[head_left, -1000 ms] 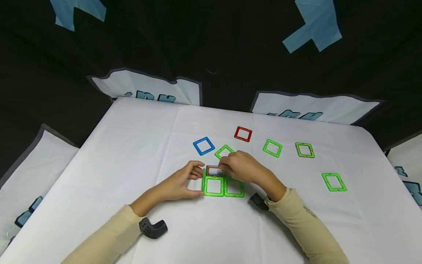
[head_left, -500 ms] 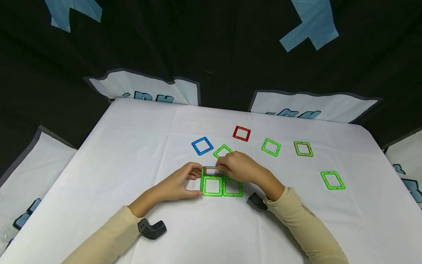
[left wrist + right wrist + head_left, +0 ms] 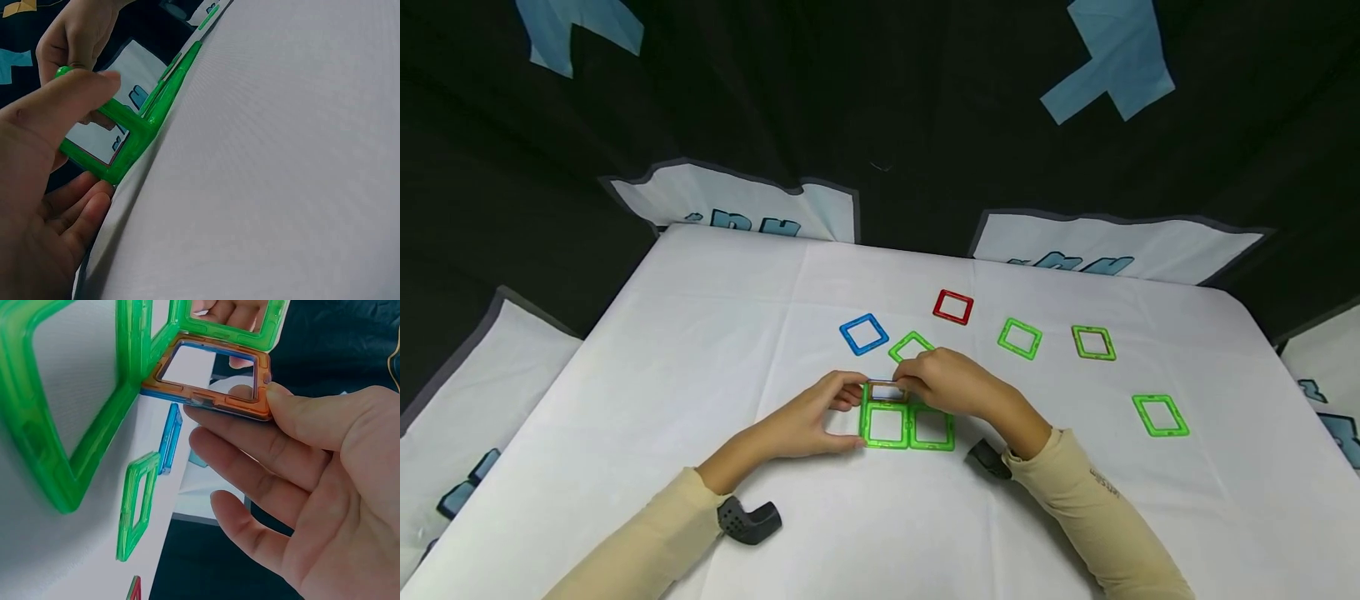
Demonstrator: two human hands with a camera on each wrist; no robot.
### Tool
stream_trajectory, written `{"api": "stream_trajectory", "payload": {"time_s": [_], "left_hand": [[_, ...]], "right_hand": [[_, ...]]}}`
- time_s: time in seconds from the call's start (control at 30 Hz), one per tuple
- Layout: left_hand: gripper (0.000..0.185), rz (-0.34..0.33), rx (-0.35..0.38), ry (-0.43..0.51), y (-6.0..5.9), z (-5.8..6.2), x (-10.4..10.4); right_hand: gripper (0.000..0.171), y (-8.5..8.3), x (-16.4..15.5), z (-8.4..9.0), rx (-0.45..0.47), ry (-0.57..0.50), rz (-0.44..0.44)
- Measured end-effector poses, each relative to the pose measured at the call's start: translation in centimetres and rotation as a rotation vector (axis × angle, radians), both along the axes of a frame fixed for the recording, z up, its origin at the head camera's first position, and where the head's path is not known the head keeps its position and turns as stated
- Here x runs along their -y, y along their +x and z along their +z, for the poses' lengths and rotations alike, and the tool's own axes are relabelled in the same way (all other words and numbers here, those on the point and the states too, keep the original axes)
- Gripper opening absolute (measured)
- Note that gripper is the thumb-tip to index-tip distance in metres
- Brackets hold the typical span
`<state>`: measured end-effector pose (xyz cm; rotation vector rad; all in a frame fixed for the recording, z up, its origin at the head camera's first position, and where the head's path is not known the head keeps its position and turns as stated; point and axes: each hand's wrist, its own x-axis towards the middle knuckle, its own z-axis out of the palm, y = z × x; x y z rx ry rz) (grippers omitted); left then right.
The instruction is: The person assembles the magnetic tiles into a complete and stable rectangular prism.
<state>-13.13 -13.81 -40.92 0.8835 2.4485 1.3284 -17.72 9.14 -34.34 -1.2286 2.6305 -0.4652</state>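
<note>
In the head view two green square magnetic tiles (image 3: 886, 446) lie side by side on the white cloth. Another green tile (image 3: 90, 161) stands upright at the left one's outer edge. My left hand (image 3: 808, 417) holds this upright tile, thumb at its near end and fingers at its far end. An orange tile (image 3: 262, 372), backed by a blue layer, stands along the far edge of the left flat tile and meets the upright green one at the corner. My right hand (image 3: 955, 382) pinches its free side between thumb and fingers; part of the tile is hidden there.
Beyond the hands lie a blue tile (image 3: 842, 335), a green tile (image 3: 901, 342) partly hidden by the right hand, and a red tile (image 3: 957, 295). Several more green tiles (image 3: 1026, 326) are spread to the right. A black curtain (image 3: 910, 125) hangs behind the table.
The orange tile has shifted slightly left in my right hand and now meets the upright green tile. My left hand has stayed almost in place.
</note>
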Motion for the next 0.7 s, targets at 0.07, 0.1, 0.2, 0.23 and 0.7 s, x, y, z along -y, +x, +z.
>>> {"api": "stream_trajectory", "payload": {"time_s": [0.07, 0.1, 0.2, 0.23, 0.7], "left_hand": [[0.072, -0.001, 0.010, 0.005, 0.1, 0.1, 0.0], [0.072, -0.001, 0.014, 0.006, 0.1, 0.2, 0.0], [0.071, -0.003, 0.017, 0.010, 0.2, 0.2, -0.1], [0.071, -0.003, 0.016, 0.012, 0.2, 0.2, 0.0], [0.070, -0.012, -0.011, -0.001, 0.2, 0.2, 0.1]], "right_hand": [[0.016, 0.0, 0.0, 0.0, 0.008, 0.001, -0.003], [0.016, 0.0, 0.0, 0.0, 0.012, 0.001, -0.002], [0.016, 0.0, 0.0, 0.0, 0.021, -0.001, -0.003], [0.016, 0.0, 0.0, 0.0, 0.024, -0.002, 0.000], [0.026, -2.0, -0.9, -0.1, 0.173, -0.115, -0.007]]}}
